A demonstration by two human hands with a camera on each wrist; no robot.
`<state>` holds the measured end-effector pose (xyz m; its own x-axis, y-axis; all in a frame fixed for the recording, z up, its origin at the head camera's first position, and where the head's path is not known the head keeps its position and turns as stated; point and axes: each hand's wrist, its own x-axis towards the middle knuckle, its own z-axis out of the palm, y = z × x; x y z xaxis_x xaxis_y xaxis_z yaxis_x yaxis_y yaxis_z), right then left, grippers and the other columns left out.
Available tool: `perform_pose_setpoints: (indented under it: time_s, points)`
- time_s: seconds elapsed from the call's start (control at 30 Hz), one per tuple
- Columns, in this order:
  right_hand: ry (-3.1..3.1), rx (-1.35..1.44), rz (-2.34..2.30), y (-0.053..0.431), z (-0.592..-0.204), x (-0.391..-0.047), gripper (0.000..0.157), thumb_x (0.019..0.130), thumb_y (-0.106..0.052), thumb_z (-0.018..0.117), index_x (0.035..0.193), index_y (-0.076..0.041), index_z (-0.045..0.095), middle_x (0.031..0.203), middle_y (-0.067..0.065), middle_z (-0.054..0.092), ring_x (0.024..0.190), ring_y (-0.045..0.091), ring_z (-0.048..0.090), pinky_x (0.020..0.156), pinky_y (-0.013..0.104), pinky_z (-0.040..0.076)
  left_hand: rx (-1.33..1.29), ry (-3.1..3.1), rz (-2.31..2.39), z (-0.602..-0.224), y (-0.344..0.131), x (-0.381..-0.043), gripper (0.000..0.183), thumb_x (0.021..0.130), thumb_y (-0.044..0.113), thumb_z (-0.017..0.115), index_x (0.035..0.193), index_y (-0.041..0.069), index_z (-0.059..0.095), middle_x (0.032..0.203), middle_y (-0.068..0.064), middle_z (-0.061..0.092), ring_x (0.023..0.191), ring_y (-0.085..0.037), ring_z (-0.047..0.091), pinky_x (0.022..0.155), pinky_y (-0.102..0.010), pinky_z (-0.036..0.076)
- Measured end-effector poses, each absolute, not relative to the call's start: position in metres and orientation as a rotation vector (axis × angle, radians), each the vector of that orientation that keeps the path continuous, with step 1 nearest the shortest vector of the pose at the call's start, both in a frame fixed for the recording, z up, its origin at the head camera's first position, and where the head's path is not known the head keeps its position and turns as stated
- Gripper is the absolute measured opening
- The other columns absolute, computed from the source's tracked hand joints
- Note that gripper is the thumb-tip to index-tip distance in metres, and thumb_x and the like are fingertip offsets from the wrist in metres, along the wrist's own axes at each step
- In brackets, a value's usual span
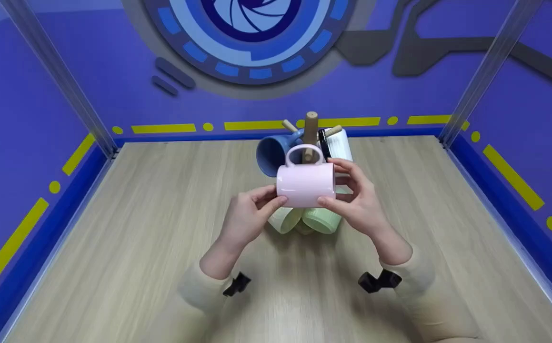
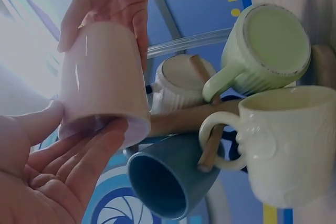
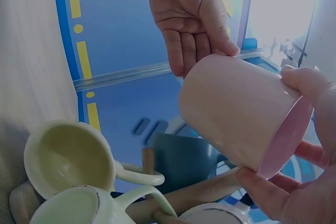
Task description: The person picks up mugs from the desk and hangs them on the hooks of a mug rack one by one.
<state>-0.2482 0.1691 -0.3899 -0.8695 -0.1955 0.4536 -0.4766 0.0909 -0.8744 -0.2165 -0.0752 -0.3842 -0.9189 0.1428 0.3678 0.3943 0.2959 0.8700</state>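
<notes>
A pink mug lies sideways in the air in front of a wooden mug tree, its handle pointing up. My left hand pinches one end between thumb and fingers. At the other end my right hand grips it, thumb on the near side. The mug's open end faces the right hand in the right wrist view. Through the handle loop a wooden peg end shows in the head view; whether it passes into the loop I cannot tell.
Hanging on the tree are a blue mug, a white mug with a black handle, a cream mug and a green mug. A wood-grain tabletop lies beneath, bounded by blue-purple panels.
</notes>
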Motion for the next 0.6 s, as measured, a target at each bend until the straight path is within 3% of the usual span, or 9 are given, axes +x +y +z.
perform_pose_setpoints:
  time_s: [0.27,0.6]
  points:
    - [-2.227,0.512,1.903,0.173,-0.393,-0.259,0.066,0.082,0.004,0.080,0.143,-0.005,0.056,0.127,0.019,0.062,0.099,0.020,0.068,0.078,0.025,0.063,-0.417,-2.329,-1.697,-0.395,-0.065,-0.230,0.030,0.094,0.016,0.076,0.118,-0.001,0.075,0.111,-0.017,0.078,0.102,-0.024,0.077,0.085,-0.029,0.063]
    - [-2.311,0.419,1.786,0.171,-0.398,-0.260,0.069,0.084,-0.005,0.083,0.146,-0.006,0.053,0.131,0.019,0.061,0.103,0.028,0.066,0.079,0.021,0.059,-0.340,-2.320,-1.758,-0.403,-0.061,-0.240,0.028,0.094,0.017,0.077,0.116,-0.001,0.077,0.108,-0.018,0.078,0.099,-0.025,0.077,0.081,-0.029,0.064]
